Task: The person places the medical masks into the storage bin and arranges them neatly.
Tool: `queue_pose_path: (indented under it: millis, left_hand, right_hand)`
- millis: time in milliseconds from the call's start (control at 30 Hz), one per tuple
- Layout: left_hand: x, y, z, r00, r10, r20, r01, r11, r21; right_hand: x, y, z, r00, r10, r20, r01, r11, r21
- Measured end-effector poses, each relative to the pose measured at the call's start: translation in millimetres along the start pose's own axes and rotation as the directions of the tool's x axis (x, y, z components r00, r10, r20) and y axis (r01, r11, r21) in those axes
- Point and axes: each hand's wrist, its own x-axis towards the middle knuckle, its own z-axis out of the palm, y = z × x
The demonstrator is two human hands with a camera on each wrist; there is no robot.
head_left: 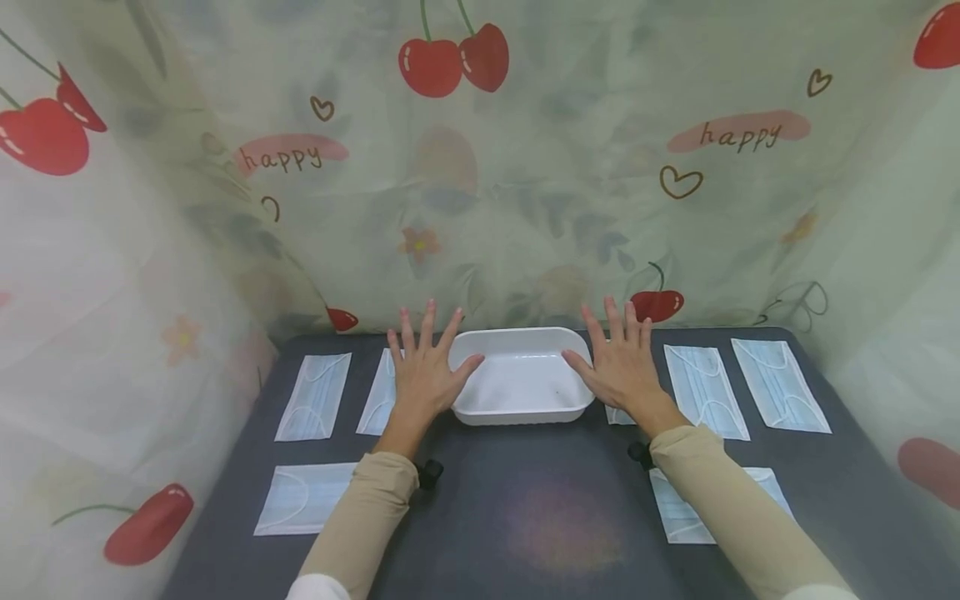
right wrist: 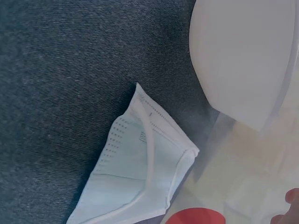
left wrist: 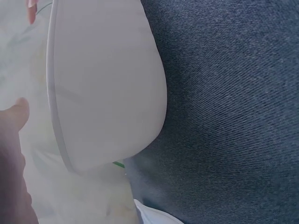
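Observation:
A white rectangular tray stands at the back middle of the dark table, with nothing visible inside it. My left hand is held over its left end, fingers spread and straight, holding nothing. At the right end my right hand is likewise spread out and holds nothing. Both wrist views show the tray's outer wall close by; whether either hand touches it I cannot tell. A pale blue face mask lies below the right hand, partly hidden by it in the head view.
Several face masks lie flat on the dark table: on the left, a back-corner mask and a nearer mask; on the right, a corner mask and a nearer mask. A cherry-printed curtain surrounds the table.

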Motion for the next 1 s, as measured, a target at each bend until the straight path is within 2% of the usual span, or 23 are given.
queue_pose_path:
  millis: [300, 533, 867, 1000]
  left_hand:
    - [-4.8, -3.1, 4.0, 0.999, -0.017, 0.028, 0.018, 0.999, -0.029]
    - [-7.9, -5.9, 8.9, 1.0, -0.015, 0.012, 0.016, 0.997, -0.071]
    - [-13.9, -11.7, 18.3, 1.0, -0.015, 0.009, 0.017, 0.98, -0.196]
    - [-16.4, -13.1, 22.4, 1.0, -0.023, 0.016, 0.027, 0.961, -0.275]
  right_hand:
    - [-8.0, 7.0, 4.1, 0.999, 0.03, 0.019, -0.031, 0.999, 0.038]
    - [-18.8, 13.1, 4.2, 0.997, 0.073, 0.012, -0.073, 0.995, 0.073]
    - [-35.7, 20.2, 2.8, 0.996, 0.077, 0.034, -0.081, 0.988, 0.135]
    - [-42.3, 25.1, 5.5, 0.995, 0.088, 0.038, -0.093, 0.986, 0.137]
